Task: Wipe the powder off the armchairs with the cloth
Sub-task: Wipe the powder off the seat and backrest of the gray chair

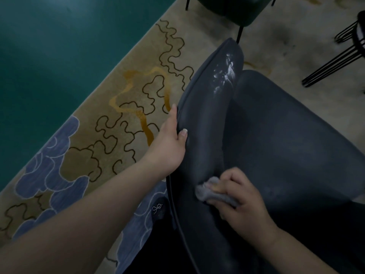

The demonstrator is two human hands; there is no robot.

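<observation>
On your far left the green floor (49,56) and the patterned rug (122,99) need nothing from you, so start with your left hand (169,139): it grips the outer edge of the dark armchair (286,145), thumb curled over the top of the armrest and fingers wrapped round the outside, and that brace is worth having, since the chair stands on thin legs and would likely shift under a firm stroke. Moving rightward, the powder (225,75) lies as white smears and flecks along the far end of that same armrest, up near where it meets the seat back, well apart from both your hands. Further right and lower, your right hand (241,200) holds the grey cloth (214,191) bunched under curled fingers, pressed against the inner face of the armrest near the seat, where little powder shows in this dim light. To do this stroke well, flatten the cloth so more of it meets the upholstery, then carry it along the armrest toward the white patch in one direction, gathering the powder into the fabric instead of scrubbing back and forth, which would probably push it into the seam beside the seat. Fold to a clean face once it loads up. Beyond, at the upper right, a second armchair (233,8) and a black wire stand (339,54) wait; whether that chair carries powder cannot be told from here.
</observation>
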